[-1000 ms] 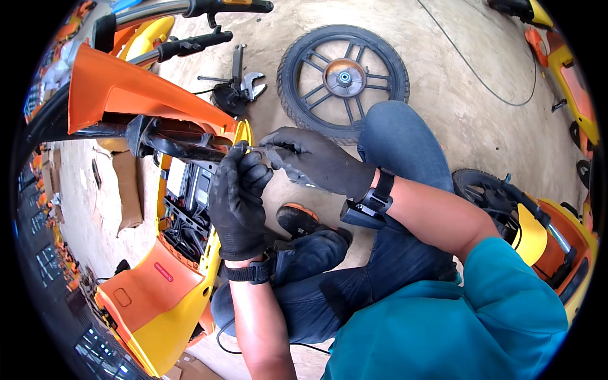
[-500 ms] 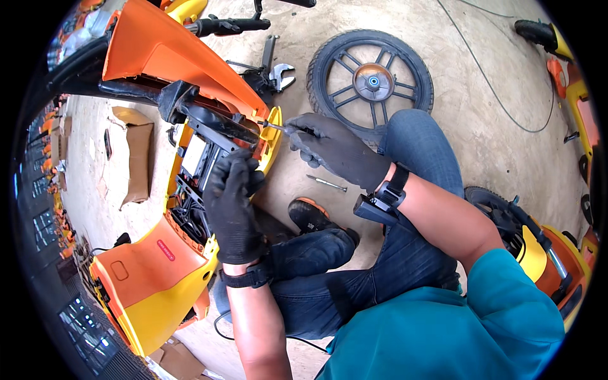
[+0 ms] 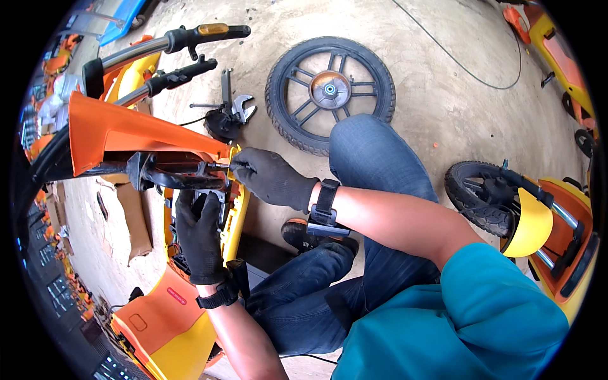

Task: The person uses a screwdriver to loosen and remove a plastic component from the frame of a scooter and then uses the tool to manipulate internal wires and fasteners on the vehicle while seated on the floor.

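In the head view, my gloved right hand pinches a thin metal tool at the fork end of an orange-and-yellow two-wheeler, beside its orange panel and yellow body edge. My gloved left hand is just below the fork, fingers bent among the body's inner parts; what they grip, if anything, is hidden. The vehicle's orange footboard lies below my left wrist.
A loose wheel lies beyond my knee. An adjustable wrench and black parts are left of it. Cardboard lies at left. Another two-wheeler stands at right. A cable crosses the floor.
My left hand has dropped from near my right hand to below the fork. My right hand has moved onto the fork end with the thin tool. The camera view has shifted.
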`<control>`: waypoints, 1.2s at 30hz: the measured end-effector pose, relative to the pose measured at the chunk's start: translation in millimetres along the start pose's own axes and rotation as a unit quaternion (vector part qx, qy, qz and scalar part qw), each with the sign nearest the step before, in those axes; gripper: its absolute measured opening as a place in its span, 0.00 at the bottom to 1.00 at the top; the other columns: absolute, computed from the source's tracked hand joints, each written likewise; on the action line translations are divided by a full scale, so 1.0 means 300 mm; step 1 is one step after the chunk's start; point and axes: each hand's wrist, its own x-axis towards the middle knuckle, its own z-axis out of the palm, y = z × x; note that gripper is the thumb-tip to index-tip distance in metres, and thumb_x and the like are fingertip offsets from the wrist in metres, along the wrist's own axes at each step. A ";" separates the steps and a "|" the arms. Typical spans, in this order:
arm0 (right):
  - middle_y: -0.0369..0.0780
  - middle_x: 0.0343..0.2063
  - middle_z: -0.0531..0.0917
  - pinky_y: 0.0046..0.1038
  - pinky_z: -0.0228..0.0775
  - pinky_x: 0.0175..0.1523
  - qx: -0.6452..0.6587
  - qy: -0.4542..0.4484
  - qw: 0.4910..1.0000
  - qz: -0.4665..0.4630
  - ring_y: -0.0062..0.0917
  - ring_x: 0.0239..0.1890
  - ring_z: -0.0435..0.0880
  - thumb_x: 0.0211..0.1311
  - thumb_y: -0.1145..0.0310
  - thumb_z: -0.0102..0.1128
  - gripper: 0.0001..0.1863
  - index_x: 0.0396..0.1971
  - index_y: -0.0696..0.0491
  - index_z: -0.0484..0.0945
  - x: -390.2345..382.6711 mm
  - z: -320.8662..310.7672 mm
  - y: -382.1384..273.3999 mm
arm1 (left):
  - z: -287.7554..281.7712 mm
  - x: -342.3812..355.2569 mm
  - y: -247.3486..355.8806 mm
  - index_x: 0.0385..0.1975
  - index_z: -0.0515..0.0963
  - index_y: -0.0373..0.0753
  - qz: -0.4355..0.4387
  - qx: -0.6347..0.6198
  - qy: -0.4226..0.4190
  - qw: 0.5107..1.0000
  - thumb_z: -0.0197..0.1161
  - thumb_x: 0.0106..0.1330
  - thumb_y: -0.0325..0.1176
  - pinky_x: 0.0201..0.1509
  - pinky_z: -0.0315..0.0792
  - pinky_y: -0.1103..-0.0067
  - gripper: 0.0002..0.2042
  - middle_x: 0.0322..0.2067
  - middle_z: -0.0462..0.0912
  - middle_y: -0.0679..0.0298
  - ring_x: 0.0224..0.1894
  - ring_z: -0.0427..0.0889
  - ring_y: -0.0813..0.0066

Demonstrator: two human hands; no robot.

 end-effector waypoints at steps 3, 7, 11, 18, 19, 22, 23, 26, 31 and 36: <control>0.50 0.34 0.81 0.36 0.72 0.44 0.003 0.011 1.000 0.003 0.42 0.38 0.82 0.66 0.67 0.53 0.12 0.43 0.59 0.75 -0.006 -0.002 0.002 | 0.026 -0.004 0.035 0.55 0.68 0.30 -0.004 -0.003 -0.004 1.000 0.61 0.63 0.28 0.47 0.74 0.78 0.21 0.47 0.79 0.56 0.46 0.80 0.73; 0.51 0.33 0.81 0.38 0.72 0.43 -0.003 0.014 1.000 0.009 0.45 0.38 0.81 0.65 0.68 0.53 0.11 0.41 0.58 0.75 -0.010 0.005 -0.010 | 0.024 -0.001 0.025 0.51 0.70 0.30 -0.017 -0.045 -0.026 0.999 0.62 0.62 0.26 0.47 0.73 0.80 0.18 0.43 0.81 0.59 0.43 0.80 0.75; 0.52 0.32 0.80 0.38 0.71 0.42 -0.014 0.032 0.999 -0.014 0.46 0.37 0.81 0.65 0.69 0.52 0.09 0.40 0.59 0.74 -0.015 0.011 -0.006 | 0.037 0.001 0.030 0.50 0.71 0.30 0.010 -0.008 -0.027 1.000 0.62 0.62 0.26 0.46 0.73 0.80 0.17 0.42 0.81 0.59 0.41 0.80 0.78; 0.52 0.29 0.80 0.39 0.72 0.40 -0.023 0.040 0.999 -0.015 0.48 0.36 0.81 0.65 0.70 0.51 0.08 0.39 0.59 0.72 -0.025 0.028 -0.024 | 0.030 -0.007 0.039 0.49 0.71 0.30 -0.021 -0.008 -0.043 0.999 0.62 0.62 0.27 0.45 0.72 0.80 0.16 0.39 0.82 0.59 0.39 0.80 0.76; 0.52 0.29 0.80 0.40 0.72 0.40 -0.023 0.042 0.999 -0.016 0.48 0.36 0.81 0.65 0.70 0.52 0.08 0.38 0.59 0.72 -0.025 0.028 -0.025 | 0.030 -0.007 0.041 0.49 0.71 0.30 -0.025 -0.001 -0.047 0.999 0.62 0.62 0.27 0.45 0.72 0.80 0.16 0.39 0.82 0.59 0.39 0.80 0.76; 0.52 0.30 0.80 0.41 0.71 0.39 -0.018 0.047 0.998 -0.028 0.49 0.36 0.81 0.65 0.71 0.52 0.08 0.38 0.59 0.72 -0.025 0.037 -0.026 | 0.028 -0.002 0.035 0.49 0.72 0.30 -0.003 0.015 -0.055 0.998 0.61 0.62 0.27 0.45 0.71 0.80 0.16 0.40 0.82 0.58 0.39 0.80 0.76; 0.52 0.30 0.80 0.42 0.71 0.39 -0.015 0.048 0.998 -0.033 0.49 0.36 0.81 0.64 0.71 0.53 0.08 0.39 0.59 0.71 -0.024 0.040 -0.026 | 0.028 0.001 0.029 0.49 0.72 0.31 0.005 0.019 -0.054 0.998 0.61 0.62 0.27 0.45 0.71 0.80 0.16 0.40 0.82 0.58 0.39 0.79 0.76; 0.52 0.29 0.80 0.45 0.71 0.39 -0.057 0.065 0.993 -0.075 0.49 0.35 0.80 0.64 0.70 0.52 0.08 0.38 0.58 0.68 -0.022 0.050 -0.038 | 0.028 0.002 0.020 0.49 0.72 0.31 0.012 0.024 -0.052 0.998 0.61 0.62 0.27 0.45 0.71 0.80 0.16 0.41 0.82 0.58 0.39 0.79 0.77; 0.51 0.25 0.79 0.41 0.73 0.34 -0.155 0.065 0.976 -0.139 0.45 0.31 0.81 0.62 0.69 0.53 0.11 0.39 0.59 0.67 -0.022 0.052 -0.027 | 0.039 -0.005 0.043 0.47 0.73 0.32 -0.019 0.030 -0.049 0.998 0.61 0.62 0.27 0.43 0.71 0.80 0.15 0.41 0.81 0.59 0.39 0.78 0.77; 0.50 0.24 0.79 0.38 0.73 0.32 -0.238 0.040 0.962 -0.128 0.42 0.29 0.82 0.63 0.66 0.52 0.14 0.42 0.60 0.67 -0.025 0.051 -0.038 | 0.041 -0.002 0.031 0.45 0.73 0.32 0.024 0.046 -0.058 0.997 0.61 0.62 0.27 0.40 0.71 0.78 0.13 0.37 0.80 0.59 0.35 0.76 0.75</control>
